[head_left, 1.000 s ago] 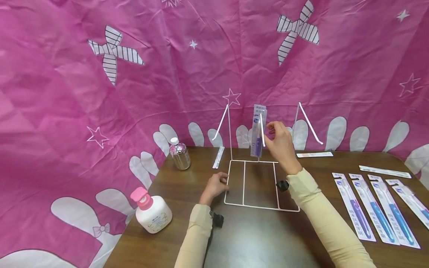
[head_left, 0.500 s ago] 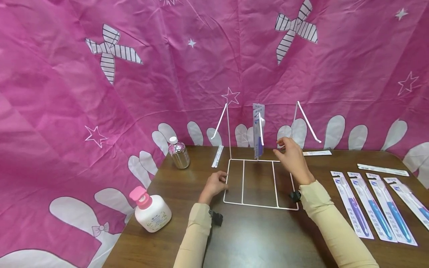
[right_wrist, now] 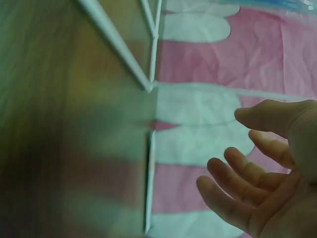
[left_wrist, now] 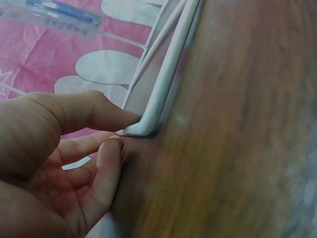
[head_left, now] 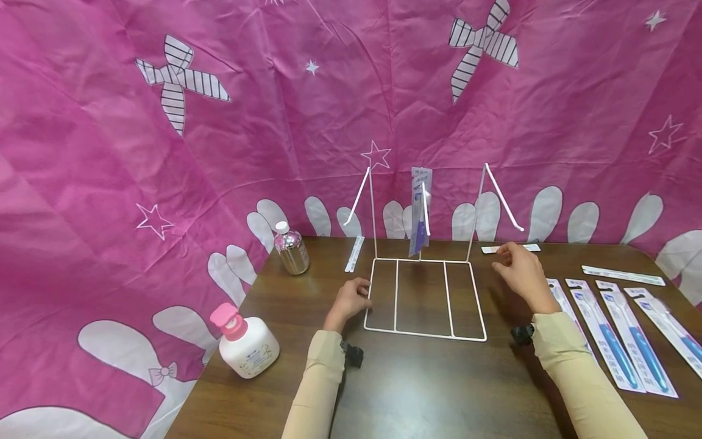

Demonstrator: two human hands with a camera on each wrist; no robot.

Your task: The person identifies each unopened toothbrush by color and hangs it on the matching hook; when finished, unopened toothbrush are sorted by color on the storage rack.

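Note:
My left hand is at the left side of a white wire display rack. In the left wrist view its thumb and fingers pinch the rack's base wire near a corner. From the rack's middle hook hang packaged toothbrushes, overlapping each other, with a purple handle showing. Right of the rack, my right hand is above the table, its fingers loosely bent and holding nothing. The right wrist view shows that same hand with a gap between thumb and fingers. Packaged toothbrushes lie in a row beyond its wrist.
A white pump bottle with a pink top stands at the left, and a silver bottle behind it. Slim white packets lie at the back, one left of the rack and one at far right. A pink curtain hangs behind.
My right hand has left the hanging toothbrushes and moved right and down, past the rack's right side. The hanging packs have swung and turned a little. My left hand stays at the rack.

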